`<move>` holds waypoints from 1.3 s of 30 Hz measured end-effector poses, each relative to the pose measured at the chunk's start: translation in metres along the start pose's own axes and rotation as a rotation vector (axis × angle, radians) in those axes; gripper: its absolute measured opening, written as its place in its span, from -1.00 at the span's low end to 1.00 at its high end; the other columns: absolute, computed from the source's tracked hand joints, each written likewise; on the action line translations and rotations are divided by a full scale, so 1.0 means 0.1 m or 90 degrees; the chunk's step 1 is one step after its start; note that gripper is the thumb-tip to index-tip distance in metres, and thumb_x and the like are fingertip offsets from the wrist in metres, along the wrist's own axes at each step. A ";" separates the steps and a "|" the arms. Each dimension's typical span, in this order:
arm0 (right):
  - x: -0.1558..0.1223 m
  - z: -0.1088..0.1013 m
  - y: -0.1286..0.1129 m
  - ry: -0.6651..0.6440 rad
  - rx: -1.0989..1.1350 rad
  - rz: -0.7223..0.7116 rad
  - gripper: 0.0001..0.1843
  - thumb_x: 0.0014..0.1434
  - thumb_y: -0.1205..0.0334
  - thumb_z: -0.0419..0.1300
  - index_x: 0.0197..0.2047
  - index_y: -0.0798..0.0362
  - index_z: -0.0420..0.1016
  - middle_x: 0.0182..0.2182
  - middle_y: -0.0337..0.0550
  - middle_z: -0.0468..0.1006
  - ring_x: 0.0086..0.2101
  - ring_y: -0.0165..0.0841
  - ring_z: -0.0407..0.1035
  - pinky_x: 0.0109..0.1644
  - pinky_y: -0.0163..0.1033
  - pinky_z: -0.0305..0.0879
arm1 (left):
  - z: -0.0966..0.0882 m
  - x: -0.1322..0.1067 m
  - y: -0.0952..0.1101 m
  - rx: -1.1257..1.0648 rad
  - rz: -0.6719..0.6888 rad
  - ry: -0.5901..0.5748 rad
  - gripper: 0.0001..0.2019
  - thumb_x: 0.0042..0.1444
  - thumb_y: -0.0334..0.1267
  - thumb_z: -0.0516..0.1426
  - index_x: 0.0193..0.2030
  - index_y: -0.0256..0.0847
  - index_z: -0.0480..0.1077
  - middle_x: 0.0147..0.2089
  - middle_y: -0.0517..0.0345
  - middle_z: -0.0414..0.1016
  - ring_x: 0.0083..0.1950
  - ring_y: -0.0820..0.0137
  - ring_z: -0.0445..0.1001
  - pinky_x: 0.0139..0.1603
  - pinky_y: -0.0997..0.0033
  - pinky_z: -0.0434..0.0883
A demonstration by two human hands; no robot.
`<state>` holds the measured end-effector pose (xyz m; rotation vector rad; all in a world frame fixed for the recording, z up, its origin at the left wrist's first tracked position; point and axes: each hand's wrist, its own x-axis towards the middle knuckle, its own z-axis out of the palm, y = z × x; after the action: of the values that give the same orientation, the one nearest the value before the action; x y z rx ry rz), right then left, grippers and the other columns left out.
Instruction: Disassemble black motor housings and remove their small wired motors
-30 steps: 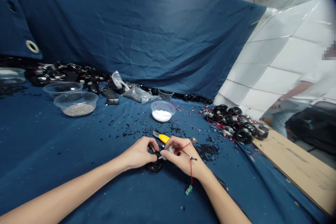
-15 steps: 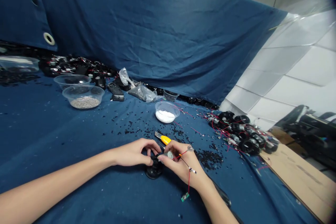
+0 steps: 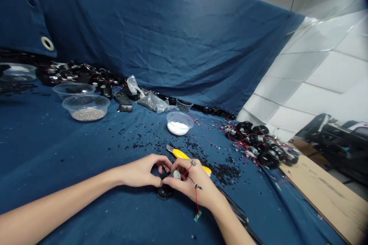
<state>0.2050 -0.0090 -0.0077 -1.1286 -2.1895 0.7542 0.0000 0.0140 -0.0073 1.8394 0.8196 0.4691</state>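
My right hand (image 3: 194, 182) pinches a small motor (image 3: 176, 175) with a whitish end. From it trail thin red and black wires that end in a small green circuit board (image 3: 197, 216), hanging by my wrist. The fingers of my left hand (image 3: 145, 171) curl around a black round plastic housing (image 3: 164, 193) standing on the blue cloth. The motor's far end is at the housing's top, partly hidden by my fingers. Just beyond my right hand lies a yellow utility knife (image 3: 181, 154) with its blade out.
Ahead stands a clear bowl of white bits (image 3: 178, 127); a bowl of greyish small parts (image 3: 88, 113) is at left. Black pieces (image 3: 225, 173) are scattered on the cloth. Housings with red wires (image 3: 266, 149) pile up at right, beside a cardboard sheet (image 3: 324, 187). A dark tool (image 3: 234, 208) lies by my right forearm.
My right hand has moved left with the motor, closer to the housing and my left hand. More of the yellow knife's handle shows. The whole view has shifted slightly.
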 end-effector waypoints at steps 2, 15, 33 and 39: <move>0.01 0.01 0.00 -0.020 0.001 -0.001 -0.72 0.09 0.01 0.32 -0.32 0.06 0.49 -0.55 -0.36 0.37 -0.54 -0.52 0.17 -0.48 -0.41 0.05 | 0.00 0.00 0.01 0.003 0.005 -0.004 -0.59 -0.14 -0.44 0.17 -0.06 -0.23 0.44 -0.15 0.19 0.45 -0.15 0.36 0.31 -0.10 0.44 0.28; 0.03 0.00 -0.05 -0.041 -0.003 -0.050 -0.73 0.05 0.07 0.39 -0.27 0.04 0.49 -0.46 -0.35 0.44 -0.46 -0.48 0.24 -0.38 -0.39 0.07 | 0.02 -0.04 0.04 0.087 0.006 0.009 -0.54 -0.15 -0.40 0.27 -0.02 -0.23 0.39 -0.11 0.18 0.42 -0.11 0.31 0.32 -0.05 0.39 0.29; 0.04 0.03 -0.03 0.038 0.127 0.062 -0.72 0.02 0.06 0.38 -0.33 0.09 0.52 -0.56 -0.34 0.38 -0.54 -0.51 0.15 -0.48 -0.39 0.01 | 0.18 -0.06 0.02 0.174 0.098 0.140 -0.77 -0.03 -0.23 0.32 -0.32 -0.23 0.37 -0.18 0.18 0.40 -0.11 0.31 0.37 -0.05 0.37 0.28; 0.04 0.05 -0.02 0.059 0.208 0.070 -0.71 0.00 0.06 0.40 -0.33 0.09 0.50 -0.56 -0.34 0.37 -0.52 -0.50 0.17 -0.46 -0.39 0.06 | 0.25 -0.04 0.03 0.132 0.153 0.181 -0.77 0.14 -0.27 0.22 -0.48 -0.25 0.33 -0.29 0.21 0.37 -0.22 0.40 0.37 -0.16 0.45 0.26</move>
<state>0.1984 -0.0080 -0.0086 -1.0964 -1.8555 1.0430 0.0145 -0.0054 -0.0139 2.1047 0.8651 0.8398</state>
